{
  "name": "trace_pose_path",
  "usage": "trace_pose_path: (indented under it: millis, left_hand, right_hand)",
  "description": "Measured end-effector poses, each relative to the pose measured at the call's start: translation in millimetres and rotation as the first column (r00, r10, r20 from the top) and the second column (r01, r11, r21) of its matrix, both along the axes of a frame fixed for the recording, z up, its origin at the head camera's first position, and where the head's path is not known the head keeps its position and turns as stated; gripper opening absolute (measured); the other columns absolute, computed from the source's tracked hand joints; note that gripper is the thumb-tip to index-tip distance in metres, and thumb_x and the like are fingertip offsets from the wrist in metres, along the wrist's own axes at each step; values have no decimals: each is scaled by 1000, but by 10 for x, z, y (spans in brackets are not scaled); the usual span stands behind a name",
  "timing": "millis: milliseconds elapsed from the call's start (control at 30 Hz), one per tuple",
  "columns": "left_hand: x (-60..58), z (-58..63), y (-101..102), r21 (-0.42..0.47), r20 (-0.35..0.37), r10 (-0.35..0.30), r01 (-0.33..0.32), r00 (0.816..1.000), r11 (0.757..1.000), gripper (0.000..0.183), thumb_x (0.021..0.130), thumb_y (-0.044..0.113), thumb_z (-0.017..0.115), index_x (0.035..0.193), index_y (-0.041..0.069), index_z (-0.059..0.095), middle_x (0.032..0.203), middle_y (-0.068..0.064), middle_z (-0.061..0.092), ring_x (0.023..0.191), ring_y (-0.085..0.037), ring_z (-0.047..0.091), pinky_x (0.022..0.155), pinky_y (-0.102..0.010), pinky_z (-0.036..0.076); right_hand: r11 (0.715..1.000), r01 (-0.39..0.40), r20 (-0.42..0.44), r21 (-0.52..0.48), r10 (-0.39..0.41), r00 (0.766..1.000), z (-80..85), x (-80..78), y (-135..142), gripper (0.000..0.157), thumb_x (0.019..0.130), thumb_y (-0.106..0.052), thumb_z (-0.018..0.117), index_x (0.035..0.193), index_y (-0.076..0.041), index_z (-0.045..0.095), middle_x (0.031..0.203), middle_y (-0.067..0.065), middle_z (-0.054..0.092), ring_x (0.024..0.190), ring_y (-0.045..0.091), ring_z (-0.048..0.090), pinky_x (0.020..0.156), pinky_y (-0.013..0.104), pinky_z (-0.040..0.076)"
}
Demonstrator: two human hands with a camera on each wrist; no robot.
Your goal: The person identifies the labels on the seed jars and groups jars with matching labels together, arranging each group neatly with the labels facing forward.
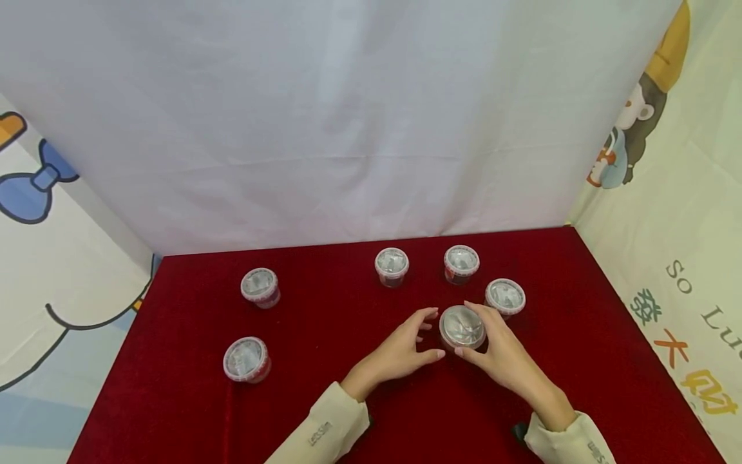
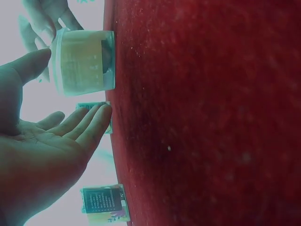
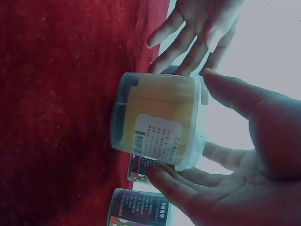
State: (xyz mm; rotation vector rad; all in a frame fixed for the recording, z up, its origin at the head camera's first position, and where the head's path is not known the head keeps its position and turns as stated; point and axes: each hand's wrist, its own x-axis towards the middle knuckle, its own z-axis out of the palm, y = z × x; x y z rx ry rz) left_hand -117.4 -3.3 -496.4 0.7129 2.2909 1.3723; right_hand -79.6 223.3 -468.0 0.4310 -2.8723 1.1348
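A clear plastic tub (image 1: 462, 327) with a pale lid is between the two hands, close over the red cloth. Yellow contents and a white barcode label (image 3: 158, 136) show through its side in the right wrist view. My right hand (image 1: 500, 345) holds this tub near its lid, thumb on one side and fingers on the other. On its left side my left hand (image 1: 400, 348) is spread, fingers extended and thumb pointing towards the tub. Just behind the right hand stands another lidded tub (image 1: 505, 296), partly covered by the fingers.
Two lidded tubs, one (image 1: 391, 266) near the middle and one (image 1: 461, 263) to its right, stand towards the back. At the left are two more, a farther tub (image 1: 260, 287) and a nearer tub (image 1: 247, 359). A white curtain (image 1: 348, 129) hangs behind the red table (image 1: 313, 283).
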Motion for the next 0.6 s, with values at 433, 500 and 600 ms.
trace_pose_path:
  millis: [433, 500, 600]
  left_hand:
    - [-26, -38, 128, 22, 4, -23, 23, 1000, 1000, 73, 100, 12, 74, 161, 4, 35, 158, -14, 50, 139, -28, 54, 109, -33, 51]
    - [-29, -38, 138, 22, 4, -23, 23, 1000, 999, 73, 100, 11, 74, 161, 5, 35, 157, -13, 51, 138, -28, 55, 108, -32, 51]
    - [-27, -40, 139, 25, -2, -21, 21, 1000, 999, 72, 99, 11, 75, 160, 5, 36, 155, -13, 52, 137, -27, 55, 108, -32, 51]
  right_hand:
    - [1000, 15, -4, -10, -15, 1000, -58, 4, 1, 78, 86, -7, 89, 149, 10, 46, 141, 32, 54, 131, 48, 55, 105, 64, 48]
    - [1000, 21, 0, -10, -21, 1000, -62, 1, 3, 78, 86, -7, 89, 149, 9, 46, 141, 31, 54, 130, 47, 55, 105, 64, 47]
    - [1000, 28, 1, -11, -28, 1000, -65, -6, 1, 78, 85, -6, 89, 149, 9, 47, 140, 31, 55, 129, 47, 56, 105, 63, 47]
